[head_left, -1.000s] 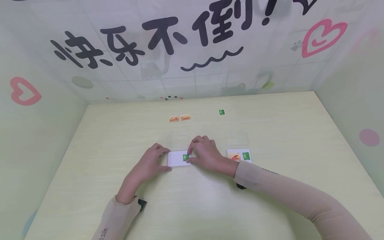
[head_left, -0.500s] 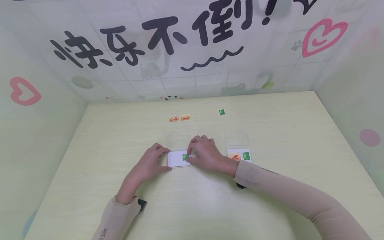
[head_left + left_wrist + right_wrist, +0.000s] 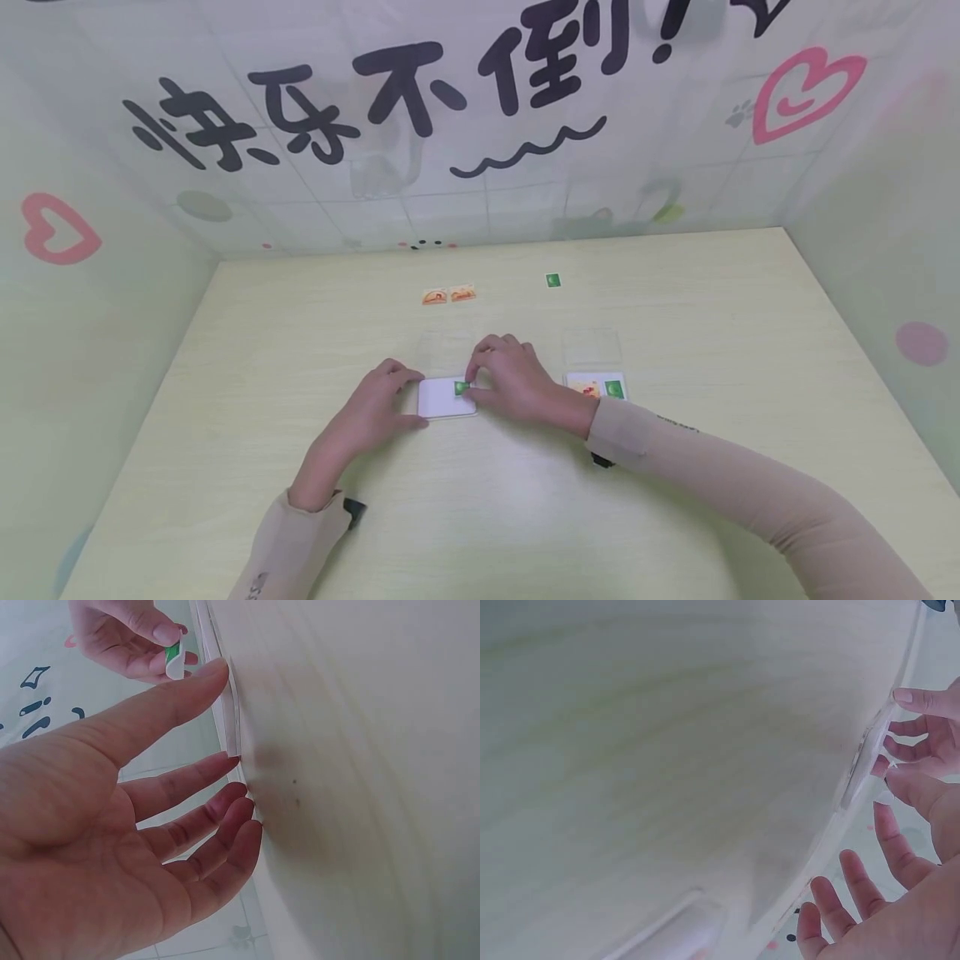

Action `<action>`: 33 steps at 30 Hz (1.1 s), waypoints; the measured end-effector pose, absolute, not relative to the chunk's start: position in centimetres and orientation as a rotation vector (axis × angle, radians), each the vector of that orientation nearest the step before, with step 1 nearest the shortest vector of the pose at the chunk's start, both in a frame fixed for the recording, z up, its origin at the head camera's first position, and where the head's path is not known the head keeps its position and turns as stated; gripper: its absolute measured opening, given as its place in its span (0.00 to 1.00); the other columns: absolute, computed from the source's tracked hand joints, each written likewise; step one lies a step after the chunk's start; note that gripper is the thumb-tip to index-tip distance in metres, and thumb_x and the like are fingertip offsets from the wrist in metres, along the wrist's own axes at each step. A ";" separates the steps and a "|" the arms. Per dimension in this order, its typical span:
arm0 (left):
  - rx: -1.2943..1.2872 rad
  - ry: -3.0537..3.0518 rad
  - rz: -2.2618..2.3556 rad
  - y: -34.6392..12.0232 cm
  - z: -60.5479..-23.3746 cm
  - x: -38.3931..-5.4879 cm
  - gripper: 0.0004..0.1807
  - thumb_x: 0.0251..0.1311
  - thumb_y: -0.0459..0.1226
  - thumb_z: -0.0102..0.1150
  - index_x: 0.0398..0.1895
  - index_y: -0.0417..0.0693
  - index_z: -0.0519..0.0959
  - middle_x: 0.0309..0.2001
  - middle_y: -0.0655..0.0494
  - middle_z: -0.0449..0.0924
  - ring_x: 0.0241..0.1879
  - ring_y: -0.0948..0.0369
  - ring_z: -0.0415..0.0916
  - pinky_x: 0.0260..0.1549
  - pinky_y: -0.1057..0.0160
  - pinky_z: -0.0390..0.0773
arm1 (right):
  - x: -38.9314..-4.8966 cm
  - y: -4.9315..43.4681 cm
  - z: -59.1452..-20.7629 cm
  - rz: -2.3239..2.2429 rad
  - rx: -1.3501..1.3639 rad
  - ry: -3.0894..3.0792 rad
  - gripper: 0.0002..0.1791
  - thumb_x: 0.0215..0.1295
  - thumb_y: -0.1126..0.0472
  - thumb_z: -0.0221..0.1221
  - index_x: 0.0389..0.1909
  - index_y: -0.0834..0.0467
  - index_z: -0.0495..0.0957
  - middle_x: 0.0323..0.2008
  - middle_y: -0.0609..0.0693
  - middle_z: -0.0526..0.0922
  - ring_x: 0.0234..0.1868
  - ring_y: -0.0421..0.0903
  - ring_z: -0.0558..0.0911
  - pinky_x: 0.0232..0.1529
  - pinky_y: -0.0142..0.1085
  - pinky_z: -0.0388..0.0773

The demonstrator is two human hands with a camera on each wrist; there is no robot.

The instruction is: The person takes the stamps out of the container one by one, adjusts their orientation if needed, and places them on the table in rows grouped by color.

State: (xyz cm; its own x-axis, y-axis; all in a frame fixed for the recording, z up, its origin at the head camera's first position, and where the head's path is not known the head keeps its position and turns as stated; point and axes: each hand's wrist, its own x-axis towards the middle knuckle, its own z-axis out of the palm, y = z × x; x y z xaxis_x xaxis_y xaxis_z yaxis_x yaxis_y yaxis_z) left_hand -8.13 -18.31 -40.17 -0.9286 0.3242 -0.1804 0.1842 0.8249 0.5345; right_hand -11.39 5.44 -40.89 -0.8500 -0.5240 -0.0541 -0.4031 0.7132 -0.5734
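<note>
In the head view, a flat white box (image 3: 444,402) with a clear lid (image 3: 447,346) folded back lies on the table. My left hand (image 3: 375,408) holds it at its left end, thumb on the near edge and a finger on the far edge. The thumb and fingers of my right hand (image 3: 513,383) pinch a small green sticker (image 3: 461,389) over the box's right part. Seen from the left wrist, this green sticker (image 3: 174,658) is bent, its white back showing, and stands off the box edge (image 3: 231,724).
A second white box (image 3: 596,379), bearing an orange sticker (image 3: 584,389) and a green one, lies to the right, partly behind my right forearm. Farther back are two orange stickers (image 3: 448,295) and a lone green sticker (image 3: 553,281). Printed walls enclose the table (image 3: 480,517).
The green sticker and the right fingertips have shifted slightly left and away from me over the white box. My left hand stays in place.
</note>
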 end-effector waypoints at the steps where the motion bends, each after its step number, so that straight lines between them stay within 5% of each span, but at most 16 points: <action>1: 0.389 2.744 0.765 -18.3 -40.2 -8.1 0.32 0.54 0.33 0.80 0.62 0.31 0.80 0.56 0.40 0.77 0.51 0.47 0.76 0.56 0.45 0.79 | -11.4 5.5 -40.8 -0.839 -0.745 2.704 0.06 0.66 0.53 0.73 0.38 0.51 0.89 0.58 0.53 0.83 0.61 0.56 0.77 0.60 0.54 0.73; 33: 0.379 2.738 0.781 -18.2 -40.0 -8.0 0.32 0.53 0.33 0.80 0.62 0.31 0.80 0.55 0.40 0.78 0.50 0.48 0.75 0.54 0.46 0.79 | -14.3 7.9 -39.6 -0.833 -0.682 2.763 0.09 0.68 0.54 0.72 0.42 0.55 0.90 0.57 0.53 0.84 0.62 0.57 0.78 0.63 0.55 0.75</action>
